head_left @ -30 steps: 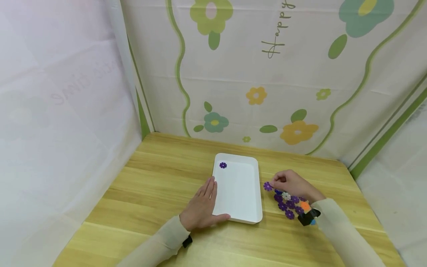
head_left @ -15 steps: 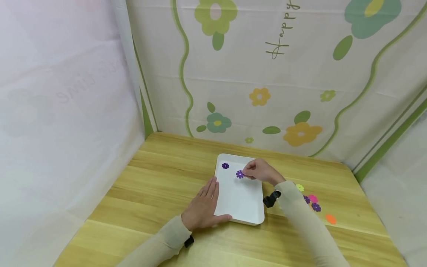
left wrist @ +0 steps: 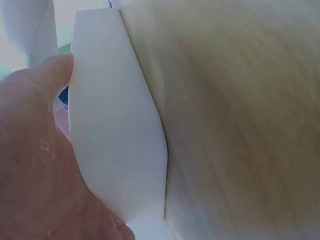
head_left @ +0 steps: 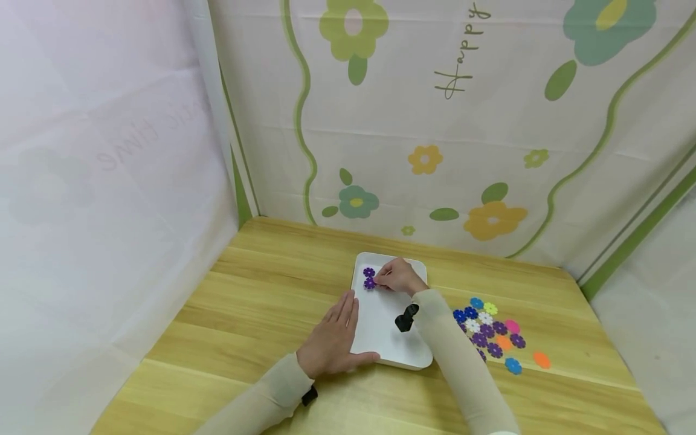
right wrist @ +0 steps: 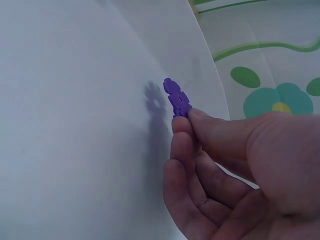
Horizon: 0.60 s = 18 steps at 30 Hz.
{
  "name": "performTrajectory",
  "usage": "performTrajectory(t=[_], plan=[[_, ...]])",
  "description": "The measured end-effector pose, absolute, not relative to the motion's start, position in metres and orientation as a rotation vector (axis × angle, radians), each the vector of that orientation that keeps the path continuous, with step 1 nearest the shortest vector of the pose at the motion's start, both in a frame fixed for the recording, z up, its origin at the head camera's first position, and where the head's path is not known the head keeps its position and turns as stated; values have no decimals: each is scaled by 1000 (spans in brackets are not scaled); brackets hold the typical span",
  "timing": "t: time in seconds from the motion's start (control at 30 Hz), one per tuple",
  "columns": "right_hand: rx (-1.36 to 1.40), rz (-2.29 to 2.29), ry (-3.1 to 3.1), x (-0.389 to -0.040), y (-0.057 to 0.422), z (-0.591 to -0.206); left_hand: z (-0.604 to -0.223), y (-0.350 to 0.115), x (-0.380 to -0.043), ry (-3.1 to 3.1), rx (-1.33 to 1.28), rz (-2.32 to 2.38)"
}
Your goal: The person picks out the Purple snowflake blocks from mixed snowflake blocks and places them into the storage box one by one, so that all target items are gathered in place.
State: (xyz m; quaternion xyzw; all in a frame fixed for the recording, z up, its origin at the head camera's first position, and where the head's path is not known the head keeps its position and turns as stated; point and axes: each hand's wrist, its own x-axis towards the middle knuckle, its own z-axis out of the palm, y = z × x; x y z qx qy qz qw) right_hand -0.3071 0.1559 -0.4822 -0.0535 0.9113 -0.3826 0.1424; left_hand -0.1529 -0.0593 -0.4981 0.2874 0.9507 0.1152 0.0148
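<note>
My right hand (head_left: 401,277) is over the far left part of a white rectangular tray (head_left: 375,323). Its thumb and forefinger pinch a purple flower-shaped plastic disc (right wrist: 179,100) by the edge, above the tray floor, where it casts a shadow. Just beyond it in the head view is another purple flower disc (head_left: 369,272) in the tray's far left corner. My left hand (head_left: 330,341) rests against the tray's near left corner, fingers straight along the left side and thumb along the front. The left wrist view has its thumb at the rim of the tray's outer wall (left wrist: 115,110).
Right of the tray lies a loose spread of purple, blue, white, orange, pink and yellow flower discs (head_left: 486,331), partly hidden by my right sleeve (head_left: 462,368). The wooden table (head_left: 244,302) meets a flower-printed cloth wall (head_left: 380,133) at the back.
My right hand has carried the purple flower disc leftward from the loose discs, over the tray, to beside the disc in its far left corner. The left hand stays at the tray.
</note>
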Motion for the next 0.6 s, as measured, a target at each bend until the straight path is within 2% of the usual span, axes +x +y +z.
performTrajectory(t=[0.37,0.6], plan=[[-58,-1048,2638,-306,144,-488,-499,-58,-153,2974,886,308],[-180,-975,2678,-298,155,-472,-499,-58,-154,2974,864,275]])
